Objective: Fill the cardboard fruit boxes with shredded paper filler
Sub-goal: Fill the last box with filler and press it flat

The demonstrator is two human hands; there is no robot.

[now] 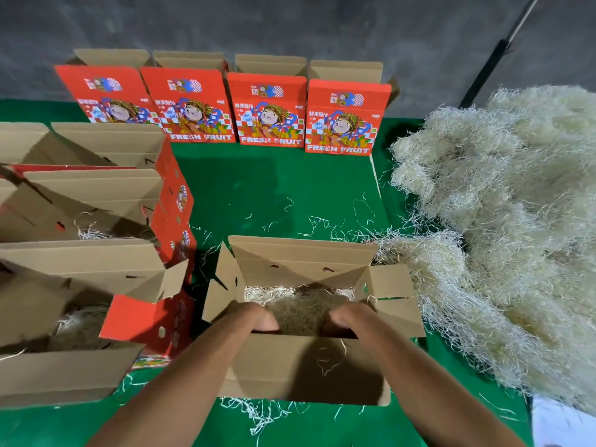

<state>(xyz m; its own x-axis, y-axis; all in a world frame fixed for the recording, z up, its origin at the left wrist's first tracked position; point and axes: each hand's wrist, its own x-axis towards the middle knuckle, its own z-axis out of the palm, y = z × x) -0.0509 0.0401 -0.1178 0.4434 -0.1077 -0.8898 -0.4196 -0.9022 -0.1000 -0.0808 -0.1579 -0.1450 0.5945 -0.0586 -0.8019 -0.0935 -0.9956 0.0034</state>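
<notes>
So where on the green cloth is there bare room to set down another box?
The green cloth is bare between the upright red boxes, the open boxes at left and the paper pile. Nearer the box being filled, loose strands litter it; both sides are crowded.

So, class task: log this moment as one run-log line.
step: packing filler | left hand: in open brown cardboard box | right hand: in same box | pale shredded paper filler: inside | big filler pile: right

Open cardboard box (pixel 303 366) holds shredded paper filler (pixel 303 309) inside.
</notes>
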